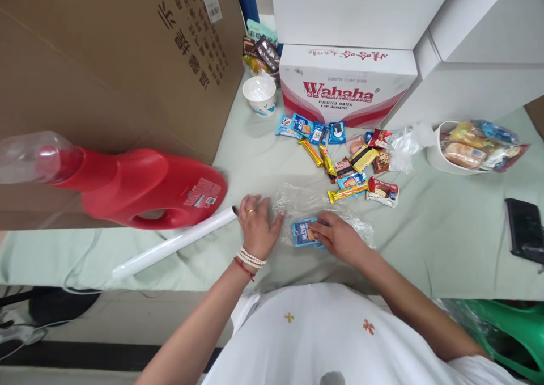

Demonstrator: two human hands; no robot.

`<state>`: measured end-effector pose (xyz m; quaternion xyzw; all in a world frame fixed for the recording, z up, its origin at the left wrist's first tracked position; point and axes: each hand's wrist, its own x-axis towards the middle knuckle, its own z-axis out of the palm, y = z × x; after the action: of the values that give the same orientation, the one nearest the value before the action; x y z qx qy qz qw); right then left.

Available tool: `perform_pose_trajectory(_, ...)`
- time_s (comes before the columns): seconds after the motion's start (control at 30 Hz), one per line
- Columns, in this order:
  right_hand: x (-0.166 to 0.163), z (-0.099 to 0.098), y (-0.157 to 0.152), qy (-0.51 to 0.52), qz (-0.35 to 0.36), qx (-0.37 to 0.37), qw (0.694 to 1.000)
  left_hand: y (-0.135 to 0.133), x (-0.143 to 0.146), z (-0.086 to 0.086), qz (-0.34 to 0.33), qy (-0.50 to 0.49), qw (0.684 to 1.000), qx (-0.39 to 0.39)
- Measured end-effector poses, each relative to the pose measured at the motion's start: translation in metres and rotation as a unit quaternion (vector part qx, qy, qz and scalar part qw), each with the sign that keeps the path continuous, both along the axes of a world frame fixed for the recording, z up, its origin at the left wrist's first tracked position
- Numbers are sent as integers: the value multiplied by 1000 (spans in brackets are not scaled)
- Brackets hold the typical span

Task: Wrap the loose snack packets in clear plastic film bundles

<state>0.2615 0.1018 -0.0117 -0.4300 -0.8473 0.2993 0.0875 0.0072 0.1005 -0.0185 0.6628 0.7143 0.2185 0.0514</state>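
Observation:
A clear plastic bag (297,203) lies flat on the pale green table (446,232) in front of me. My left hand (257,223) rests on the bag's left edge, fingers stretched out and flat. My right hand (335,237) is pinched on a blue snack packet (302,233) that lies at or inside the bag's near end; I cannot tell which. Beyond the bag lies a loose heap of wrapped snacks (340,158), with blue packets, yellow bars and red wrappers.
A red detergent jug (140,189) lies on its side at left, a white roll (174,242) beside it. Behind stand a large cardboard box (106,62), a paper cup (259,94) and a Wahaha carton (344,84). A white bowl of snacks (442,155) and a black phone (525,226) sit at right.

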Motion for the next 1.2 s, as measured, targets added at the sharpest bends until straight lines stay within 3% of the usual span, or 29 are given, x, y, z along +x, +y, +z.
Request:
perform_pose_trajectory(0.03,2,-1,0,12,0,-1,1000,-2,5,6,-13,4,1000,21)
perform_pose_trajectory(0.1,5,0,0,26,3,-6,1000,-7,17,18,-110,11,993,37)
perform_pose_trajectory(0.2,9,5,4,44,17,-25,999,-14,36,25,-306,29,951,-34)
perform_pose_trajectory(0.27,11,9,11,55,14,-42,998,-16,44,21,-347,47,933,-86)
perform_pose_trajectory(0.5,-4,17,57,-71,-97,112,986,-23,48,-2,-342,48,933,-99)
perform_pose_trajectory(0.63,-15,15,81,-154,-96,46,982,-24,51,-4,-340,45,936,-83)
perform_pose_trajectory(0.73,-10,25,83,-136,-60,29,988,-24,55,-4,-325,46,942,-76)
perform_pose_trajectory(0.9,4,42,37,-117,16,14,993,-26,57,-7,-294,18,954,-49)
perform_pose_trajectory(1.03,9,23,-16,-103,109,-4,989,-32,49,-15,-176,-43,983,-16)
perform_pose_trajectory(1.2,7,6,-38,-60,88,-42,993,-31,24,-13,-22,-226,974,18)
